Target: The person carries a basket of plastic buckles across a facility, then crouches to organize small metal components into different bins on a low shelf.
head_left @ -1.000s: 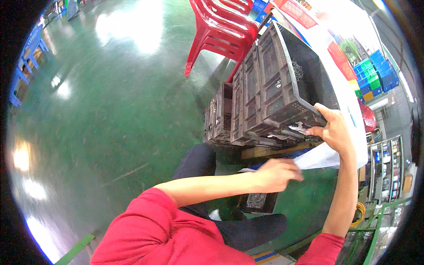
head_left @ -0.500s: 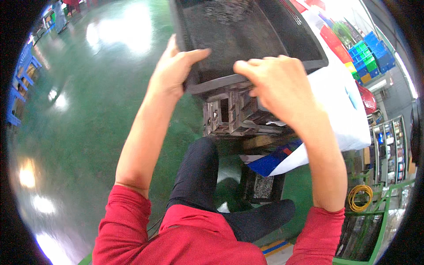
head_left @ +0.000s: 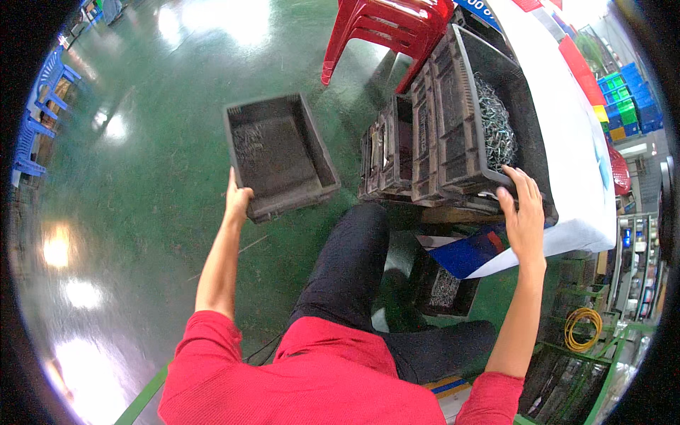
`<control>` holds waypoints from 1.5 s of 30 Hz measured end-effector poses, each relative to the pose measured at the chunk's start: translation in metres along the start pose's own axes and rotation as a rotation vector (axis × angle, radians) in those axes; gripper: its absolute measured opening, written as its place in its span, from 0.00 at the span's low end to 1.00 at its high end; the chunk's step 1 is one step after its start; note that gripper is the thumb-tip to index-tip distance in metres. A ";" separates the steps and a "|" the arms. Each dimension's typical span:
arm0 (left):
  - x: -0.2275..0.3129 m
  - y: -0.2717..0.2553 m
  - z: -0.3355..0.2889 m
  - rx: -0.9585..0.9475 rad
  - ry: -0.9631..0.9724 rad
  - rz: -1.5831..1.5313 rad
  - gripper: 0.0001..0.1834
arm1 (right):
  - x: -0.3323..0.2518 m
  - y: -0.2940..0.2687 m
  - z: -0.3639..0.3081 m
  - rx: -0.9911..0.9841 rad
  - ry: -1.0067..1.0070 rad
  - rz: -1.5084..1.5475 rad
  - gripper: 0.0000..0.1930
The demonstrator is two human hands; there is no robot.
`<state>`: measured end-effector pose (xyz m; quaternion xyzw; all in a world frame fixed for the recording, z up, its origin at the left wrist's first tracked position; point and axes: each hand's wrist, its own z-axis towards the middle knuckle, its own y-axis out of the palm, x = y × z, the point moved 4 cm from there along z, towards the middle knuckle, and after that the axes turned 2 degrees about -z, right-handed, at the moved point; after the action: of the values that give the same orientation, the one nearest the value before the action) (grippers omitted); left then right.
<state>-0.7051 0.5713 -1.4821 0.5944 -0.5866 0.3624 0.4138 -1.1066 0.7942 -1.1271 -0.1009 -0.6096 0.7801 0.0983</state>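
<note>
I see the left hand (head_left: 239, 204) clasping a black crate (head_left: 287, 170) by its edge; right hand (head_left: 525, 216), half-open, touches a bin (head_left: 446, 117) of metal pieces (head_left: 498, 127).

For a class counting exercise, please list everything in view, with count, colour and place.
small crate: one, black, in the left hand over the floor
large open crate: one, dark grey, right of centre
metal pieces: uncountable, silvery, inside the large open crate
lower crates: several, dark grey, left of it
dark tray: one, black, by the legs
red chair: at least one, red, top centre
blue chairs: at least two, blue, far left
white sheet: one, white, right
coil: one, yellow, lower right
bins: several, blue and green, upper right
floor: one, green, throughout
hands: two, bare; the right hand at the large open crate's rim
sleeves: two, red, below
legs: two, dark-trousered, bottom centre
</note>
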 end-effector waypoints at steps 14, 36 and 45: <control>-0.101 0.098 0.092 -0.248 0.107 0.453 0.45 | 0.005 0.022 0.027 -0.018 -0.030 -0.142 0.30; 0.091 0.343 -0.185 -0.604 0.846 0.338 0.57 | 0.060 -0.014 0.021 -0.177 -0.147 -0.149 0.18; 0.106 0.351 -0.204 -0.526 0.806 0.307 0.64 | 0.055 -0.014 0.033 -0.314 -0.152 -0.125 0.24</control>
<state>-1.0383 0.7272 -1.2809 0.1896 -0.5323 0.4596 0.6852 -1.1678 0.7816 -1.1081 -0.0177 -0.7348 0.6729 0.0833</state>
